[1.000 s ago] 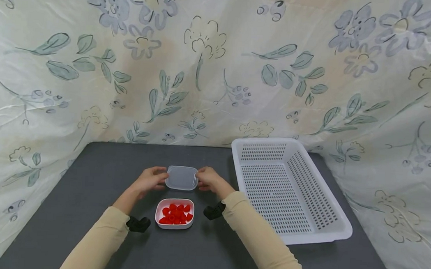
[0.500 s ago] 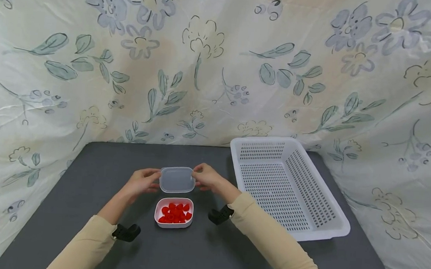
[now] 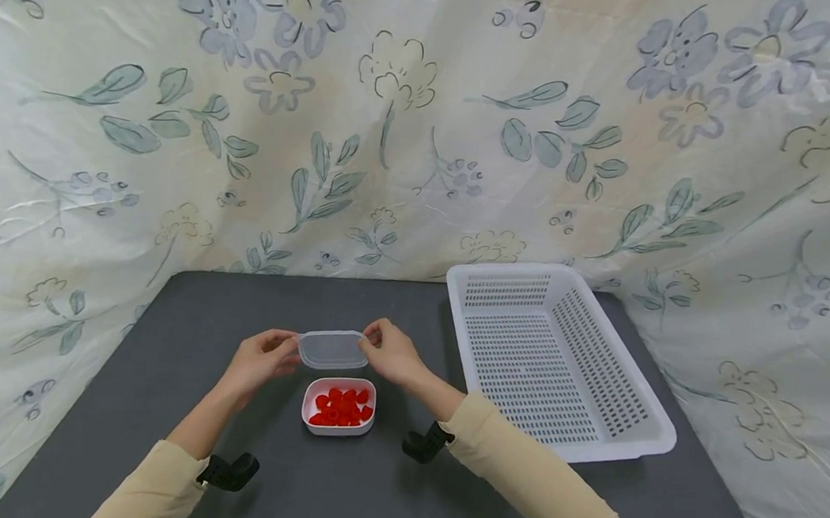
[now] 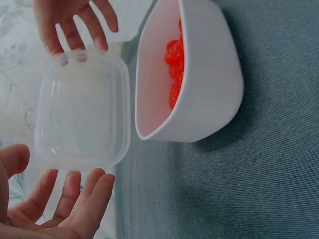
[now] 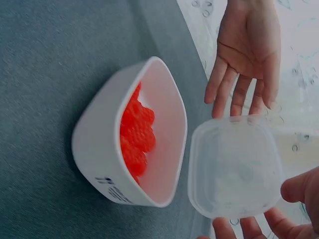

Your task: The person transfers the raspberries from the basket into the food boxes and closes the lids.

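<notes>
A clear plastic lid [image 3: 332,350] is held up between both hands, just behind a small white container [image 3: 336,430] on the table. My left hand [image 3: 257,363] holds the lid's left edge with its fingertips. At the opposite edge, the thumb and fingers of my right hand [image 3: 396,358] grip the lid near its back corner. Inside the container lie several red raspberries [image 5: 137,134]. The left wrist view shows the lid [image 4: 82,109] tilted beside the container's open top, with fingertips at two opposite edges. Dark printing marks the container's wall [image 5: 99,144] in the right wrist view.
A large white perforated basket [image 3: 459,325] stands to the right on the dark table [image 3: 227,299]. Floral fabric [image 3: 423,133] hangs behind the table and along its sides. Each wrist carries a black camera strap [image 3: 228,473].
The lid has come toward the person and slightly left, nearer the container, and it now tilts more. Both hands have moved with it. The container and basket have stayed in place.
</notes>
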Tool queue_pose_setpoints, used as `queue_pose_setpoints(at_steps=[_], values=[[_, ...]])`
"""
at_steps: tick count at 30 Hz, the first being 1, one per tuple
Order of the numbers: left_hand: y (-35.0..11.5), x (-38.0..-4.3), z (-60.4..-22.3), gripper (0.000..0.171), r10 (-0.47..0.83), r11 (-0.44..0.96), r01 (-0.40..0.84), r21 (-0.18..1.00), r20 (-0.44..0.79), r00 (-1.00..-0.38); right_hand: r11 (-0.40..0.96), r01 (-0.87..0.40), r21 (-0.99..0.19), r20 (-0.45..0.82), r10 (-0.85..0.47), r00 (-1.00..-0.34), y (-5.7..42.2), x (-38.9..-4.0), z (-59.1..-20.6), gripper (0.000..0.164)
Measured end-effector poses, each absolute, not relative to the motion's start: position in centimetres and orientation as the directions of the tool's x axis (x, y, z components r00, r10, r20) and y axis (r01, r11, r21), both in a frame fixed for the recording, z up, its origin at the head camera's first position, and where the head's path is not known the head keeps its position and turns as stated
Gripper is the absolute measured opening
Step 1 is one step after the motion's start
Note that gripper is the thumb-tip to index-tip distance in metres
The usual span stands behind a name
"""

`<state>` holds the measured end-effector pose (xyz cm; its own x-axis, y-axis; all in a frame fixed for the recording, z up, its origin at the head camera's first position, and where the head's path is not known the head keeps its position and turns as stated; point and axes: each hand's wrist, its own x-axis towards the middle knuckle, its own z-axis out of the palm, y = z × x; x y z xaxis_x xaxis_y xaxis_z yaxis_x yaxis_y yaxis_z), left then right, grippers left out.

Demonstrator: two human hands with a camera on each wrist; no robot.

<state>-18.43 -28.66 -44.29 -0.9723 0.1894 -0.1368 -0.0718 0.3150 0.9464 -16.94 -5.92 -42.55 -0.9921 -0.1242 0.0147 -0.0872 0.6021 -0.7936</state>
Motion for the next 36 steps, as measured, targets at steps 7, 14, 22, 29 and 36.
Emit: queue_pose_setpoints(at_steps=[7,14,22,29,36], values=[[-29.0,-17.2,-44.4,0.042,0.195,0.281,-0.045,0.959,-0.103,-0.975,0.648,-0.167,-0.743,0.105,-0.133,-0.986,-6.2,-15.7,-43.1,0.012],[-29.4,-16.2,-44.8,0.042,0.182,0.300,-0.028,0.953,-0.086,-0.980,0.618,-0.204,-0.759,0.099,-0.200,-0.975,-6.0,-14.5,-43.8,0.011],[-29.4,-15.1,-45.3,0.036,0.208,0.385,0.009,0.923,-0.077,-0.975,0.653,-0.315,-0.689,0.186,-0.261,-0.947,-5.8,-13.3,-45.4,0.008],[-29.2,-14.6,-46.3,0.033,0.234,0.424,0.058,0.904,-0.047,-0.971,0.714,-0.426,-0.556,0.279,-0.322,-0.904,-5.6,-12.1,-46.3,0.008],[-28.7,-14.3,-47.2,0.031,0.226,0.448,0.056,0.892,-0.052,-0.973,0.737,-0.497,-0.457,0.348,-0.367,-0.863,-5.3,-11.3,-47.2,0.012]])
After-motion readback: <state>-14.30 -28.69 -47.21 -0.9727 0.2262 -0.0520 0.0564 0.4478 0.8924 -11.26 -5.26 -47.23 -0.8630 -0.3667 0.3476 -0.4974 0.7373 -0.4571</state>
